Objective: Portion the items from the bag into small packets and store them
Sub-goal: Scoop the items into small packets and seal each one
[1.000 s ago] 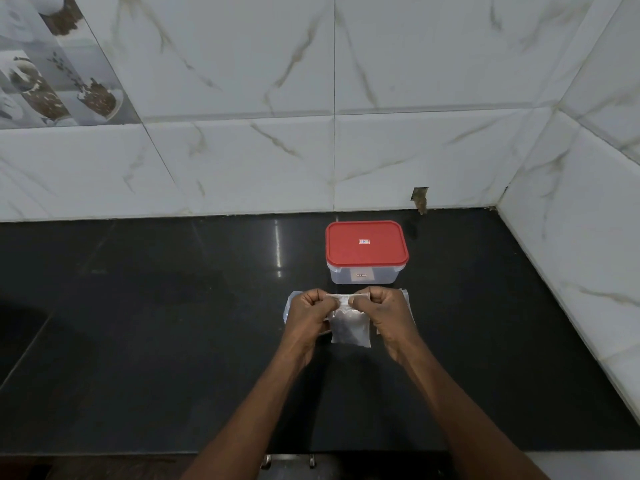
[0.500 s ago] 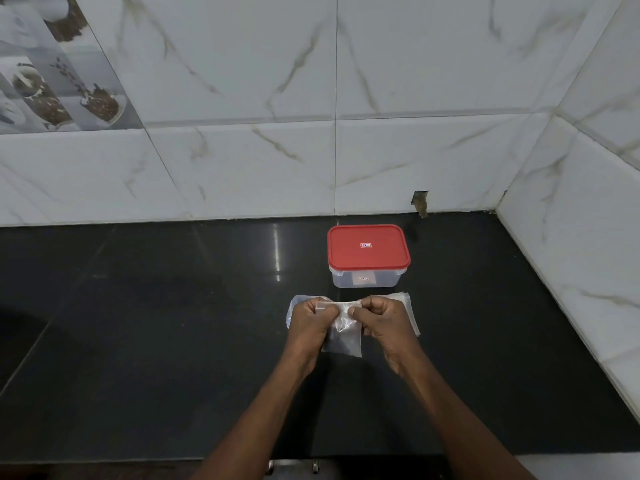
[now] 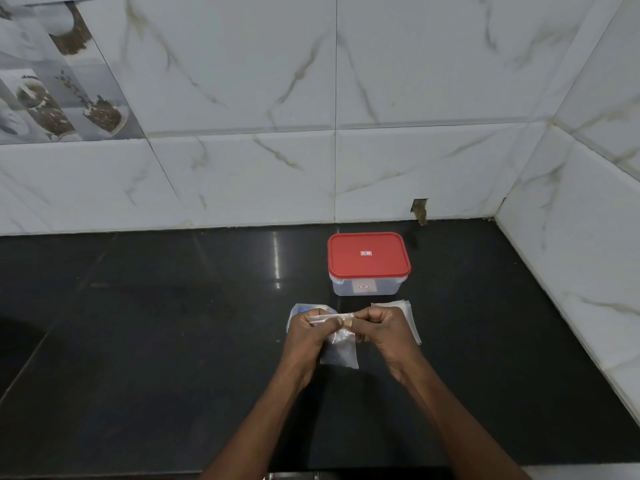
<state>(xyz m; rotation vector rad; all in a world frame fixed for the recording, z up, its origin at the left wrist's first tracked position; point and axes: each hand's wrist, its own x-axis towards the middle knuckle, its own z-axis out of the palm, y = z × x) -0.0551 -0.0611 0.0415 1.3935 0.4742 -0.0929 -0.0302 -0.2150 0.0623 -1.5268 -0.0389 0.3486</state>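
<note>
pinching the small packet [image 3: 341, 348] along its top edge with my left hand [image 3: 308, 336] and right hand [image 3: 386, 329], so its seal presses closed before storing in the red-lidded container [image 3: 369, 263].

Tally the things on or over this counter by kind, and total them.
Red-lidded container: 1
Small packet pinched by left hand and right hand: 1
Plastic bag behind the left hand: 1
Stack of flat clear packets: 1, sheets uncountable
Total: 4
</note>
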